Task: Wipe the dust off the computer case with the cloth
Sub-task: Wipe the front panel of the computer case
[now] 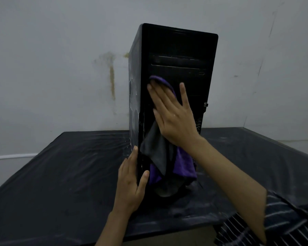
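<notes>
Fingers of the right hand [174,114] press flat the purple cloth [183,164] on the computer case [181,50] front, left hand [132,181] bracing its lower corner; even strokes should work best.

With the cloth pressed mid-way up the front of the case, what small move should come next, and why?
Probably slide the right hand and cloth down the front of the computer case. The flat hand presses the cloth at mid-height, the lower front is draped rather than wiped, and the left hand steadies the near edge.
</notes>
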